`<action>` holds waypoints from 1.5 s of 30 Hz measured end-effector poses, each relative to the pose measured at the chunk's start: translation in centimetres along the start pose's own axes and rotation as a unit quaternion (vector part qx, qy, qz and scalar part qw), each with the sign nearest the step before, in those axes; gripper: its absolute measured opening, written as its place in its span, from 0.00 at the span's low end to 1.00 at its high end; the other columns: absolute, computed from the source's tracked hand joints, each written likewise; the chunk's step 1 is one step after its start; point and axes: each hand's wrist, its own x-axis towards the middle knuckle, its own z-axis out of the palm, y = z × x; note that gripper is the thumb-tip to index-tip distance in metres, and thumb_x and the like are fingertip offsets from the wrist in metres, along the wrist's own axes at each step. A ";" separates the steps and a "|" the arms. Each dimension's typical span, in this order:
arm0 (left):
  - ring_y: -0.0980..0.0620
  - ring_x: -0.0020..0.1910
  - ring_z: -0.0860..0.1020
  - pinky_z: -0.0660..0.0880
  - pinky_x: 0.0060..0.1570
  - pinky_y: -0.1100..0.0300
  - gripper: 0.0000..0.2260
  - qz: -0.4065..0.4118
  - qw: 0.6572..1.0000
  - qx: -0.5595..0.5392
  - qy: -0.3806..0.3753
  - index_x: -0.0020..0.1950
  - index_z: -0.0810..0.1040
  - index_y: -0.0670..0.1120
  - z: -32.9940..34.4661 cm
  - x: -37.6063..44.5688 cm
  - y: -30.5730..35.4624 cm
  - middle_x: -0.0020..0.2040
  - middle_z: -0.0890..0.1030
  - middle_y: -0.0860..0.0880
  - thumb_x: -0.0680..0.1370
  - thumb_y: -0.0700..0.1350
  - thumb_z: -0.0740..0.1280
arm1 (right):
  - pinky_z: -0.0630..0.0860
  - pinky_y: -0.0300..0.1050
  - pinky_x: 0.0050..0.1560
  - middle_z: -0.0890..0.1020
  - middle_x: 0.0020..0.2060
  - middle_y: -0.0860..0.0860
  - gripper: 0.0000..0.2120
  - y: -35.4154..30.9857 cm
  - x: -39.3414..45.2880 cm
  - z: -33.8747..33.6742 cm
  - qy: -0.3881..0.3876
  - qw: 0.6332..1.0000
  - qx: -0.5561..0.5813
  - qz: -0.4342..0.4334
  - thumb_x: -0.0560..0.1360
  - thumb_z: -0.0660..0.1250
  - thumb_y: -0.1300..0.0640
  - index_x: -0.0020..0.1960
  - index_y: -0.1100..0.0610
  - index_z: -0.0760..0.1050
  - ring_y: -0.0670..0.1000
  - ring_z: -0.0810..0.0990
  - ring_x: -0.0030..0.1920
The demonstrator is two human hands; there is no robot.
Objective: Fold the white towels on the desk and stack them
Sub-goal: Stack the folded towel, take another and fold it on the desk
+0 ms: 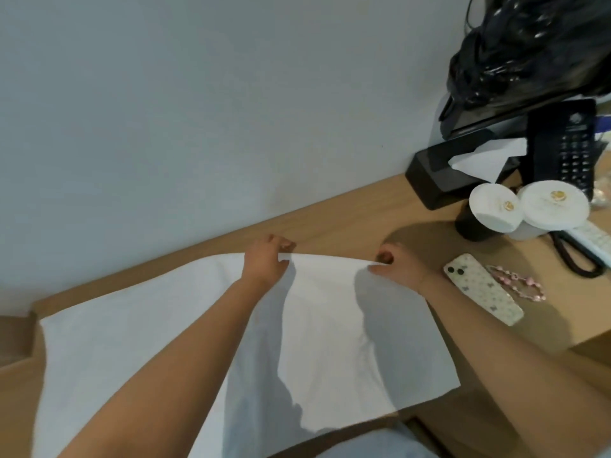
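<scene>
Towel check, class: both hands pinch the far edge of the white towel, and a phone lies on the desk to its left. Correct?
Not quite. The head view shows the phone right of the white towel; both hands, left hand and right hand, do pinch its far edge.

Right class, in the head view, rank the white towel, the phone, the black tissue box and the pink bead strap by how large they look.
1. White towel
2. Black tissue box; farther back, so unsure against the phone
3. Phone
4. Pink bead strap

Plain pale grey-blue wall (198,110) runs behind the grip, unmarked. Light wooden desk (347,219) butts against it. Lower wooden surface (16,338) off to the left. Soft light, shadows falling toward the near edge.
</scene>
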 end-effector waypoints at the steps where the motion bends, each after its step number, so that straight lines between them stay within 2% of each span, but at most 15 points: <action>1: 0.46 0.65 0.72 0.69 0.63 0.53 0.18 -0.011 1.000 0.004 -0.021 0.66 0.77 0.49 0.3 0.4 -0.4 0.65 0.75 0.47 0.76 0.43 0.70 | 0.72 0.41 0.51 0.77 0.55 0.58 0.17 -0.5 0.5 0.2 -0.030 1.000 0.002 -0.006 0.74 0.73 0.58 0.59 0.63 0.76 0.54 0.76 0.53; 4: 0.48 0.67 0.70 0.66 0.66 0.52 0.19 -0.036 0.996 0.031 -0.082 0.67 0.76 0.52 1.2 0.6 -1.4 0.65 0.74 0.50 0.76 0.47 0.71 | 0.72 0.38 0.47 0.79 0.52 0.55 0.15 -1.9 1.0 0.7 -0.109 0.994 -0.006 -0.022 0.73 0.72 0.63 0.58 0.62 0.76 0.52 0.76 0.52; 7: 0.46 0.56 0.77 0.71 0.58 0.49 0.11 0.034 0.999 -0.016 0.009 0.56 0.83 0.48 0.6 -0.6 -1.2 0.54 0.80 0.49 0.75 0.39 0.71 | 0.71 0.39 0.41 0.78 0.43 0.51 0.05 -2.9 -0.3 0.8 -0.053 0.992 -0.046 -0.101 0.73 0.69 0.65 0.47 0.59 0.76 0.51 0.76 0.44; 10: 0.47 0.46 0.78 0.74 0.47 0.54 0.10 0.111 0.987 -0.065 0.092 0.47 0.85 0.46 -0.7 -3.7 -1.5 0.45 0.80 0.50 0.72 0.32 0.73 | 0.62 0.37 0.38 0.75 0.39 0.46 0.07 -3.0 -3.6 0.9 0.030 0.962 -0.160 -0.221 0.69 0.68 0.65 0.44 0.56 0.75 0.46 0.71 0.38; 12: 0.51 0.45 0.75 0.71 0.46 0.61 0.09 0.125 0.985 -0.076 0.095 0.47 0.84 0.47 -1.0 -6.8 -2.3 0.45 0.77 0.52 0.73 0.34 0.72 | 0.62 0.36 0.39 0.75 0.38 0.45 0.10 -2.5 -6.6 1.6 0.024 0.942 -0.189 -0.275 0.65 0.70 0.65 0.43 0.54 0.75 0.45 0.70 0.37; 14: 0.53 0.43 0.73 0.72 0.44 0.59 0.09 0.139 0.982 -0.075 0.100 0.46 0.83 0.48 -0.4 -10.2 -3.1 0.44 0.76 0.52 0.73 0.34 0.73 | 0.64 0.38 0.40 0.76 0.39 0.45 0.11 -1.8 -9.3 3.1 -0.011 0.932 -0.217 -0.289 0.65 0.71 0.64 0.44 0.53 0.75 0.45 0.72 0.38; 19: 0.52 0.41 0.76 0.74 0.40 0.57 0.15 0.127 0.990 -0.042 0.051 0.44 0.82 0.48 3.6 -16.4 -5.0 0.45 0.78 0.52 0.66 0.30 0.75 | 0.64 0.37 0.50 0.73 0.55 0.44 0.10 0.2 -13.1 7.9 -0.127 0.940 -0.242 -0.203 0.78 0.61 0.48 0.58 0.47 0.73 0.45 0.72 0.54; 22: 0.51 0.48 0.79 0.75 0.48 0.59 0.16 0.058 0.995 -0.074 0.023 0.48 0.82 0.49 4.8 -17.3 -5.3 0.53 0.78 0.53 0.66 0.31 0.70 | 0.69 0.36 0.55 0.74 0.57 0.44 0.15 0.2 -13.3 8.4 -0.159 0.967 -0.159 -0.122 0.78 0.63 0.44 0.63 0.48 0.74 0.44 0.73 0.56; 26: 0.57 0.53 0.77 0.73 0.51 0.62 0.13 -0.003 0.985 -0.156 0.074 0.53 0.81 0.52 3.4 -15.6 -4.6 0.55 0.78 0.58 0.73 0.39 0.65 | 0.72 0.33 0.48 0.79 0.49 0.43 0.06 -0.9 -11.3 7.4 -0.036 0.994 -0.026 -0.096 0.77 0.67 0.52 0.54 0.46 0.77 0.44 0.76 0.50; 28: 0.54 0.56 0.76 0.72 0.54 0.61 0.11 -0.018 0.985 -0.153 0.079 0.57 0.79 0.51 2.6 -13.9 -4.2 0.56 0.77 0.56 0.77 0.40 0.67 | 0.72 0.37 0.51 0.77 0.50 0.44 0.06 -1.1 -9.5 6.7 0.045 0.991 -0.022 -0.122 0.76 0.69 0.55 0.53 0.50 0.78 0.46 0.76 0.52; 30: 0.51 0.60 0.73 0.72 0.56 0.58 0.13 -0.027 0.994 -0.098 0.029 0.62 0.78 0.50 2.3 -12.2 -4.0 0.61 0.75 0.52 0.77 0.43 0.69 | 0.74 0.44 0.55 0.75 0.52 0.48 0.12 -0.8 -7.6 6.0 0.063 0.989 -0.067 -0.120 0.75 0.71 0.54 0.57 0.54 0.77 0.49 0.75 0.54; 33: 0.51 0.63 0.71 0.73 0.57 0.57 0.16 -0.064 0.995 -0.045 -0.058 0.64 0.76 0.49 2.7 -11.0 -4.0 0.65 0.70 0.51 0.77 0.48 0.70 | 0.70 0.47 0.56 0.71 0.51 0.51 0.14 -0.2 -5.6 5.9 -0.022 0.987 -0.144 -0.066 0.72 0.73 0.50 0.53 0.56 0.75 0.52 0.71 0.55; 37: 0.52 0.56 0.73 0.74 0.49 0.58 0.09 -0.085 0.993 -0.036 -0.073 0.54 0.77 0.48 3.3 -11.2 -4.5 0.59 0.69 0.51 0.76 0.48 0.72 | 0.69 0.44 0.48 0.72 0.41 0.46 0.14 0.5 -5.1 6.0 -0.110 0.972 -0.192 -0.073 0.70 0.74 0.48 0.40 0.48 0.69 0.49 0.72 0.47; 41: 0.54 0.48 0.74 0.71 0.42 0.61 0.07 -0.090 0.991 -0.022 -0.099 0.49 0.74 0.49 3.1 -11.0 -4.6 0.51 0.73 0.54 0.77 0.49 0.70 | 0.65 0.39 0.43 0.74 0.36 0.42 0.14 1.1 -4.6 4.6 -0.151 0.965 -0.197 -0.080 0.69 0.75 0.48 0.48 0.49 0.72 0.44 0.74 0.41; 45: 0.56 0.42 0.72 0.63 0.35 0.67 0.07 -0.082 0.993 -0.036 -0.076 0.47 0.71 0.52 1.4 -9.3 -3.7 0.43 0.75 0.57 0.79 0.51 0.68 | 0.67 0.30 0.37 0.75 0.38 0.46 0.07 0.4 -3.1 2.7 -0.223 0.954 -0.173 -0.100 0.69 0.75 0.55 0.41 0.52 0.76 0.40 0.71 0.37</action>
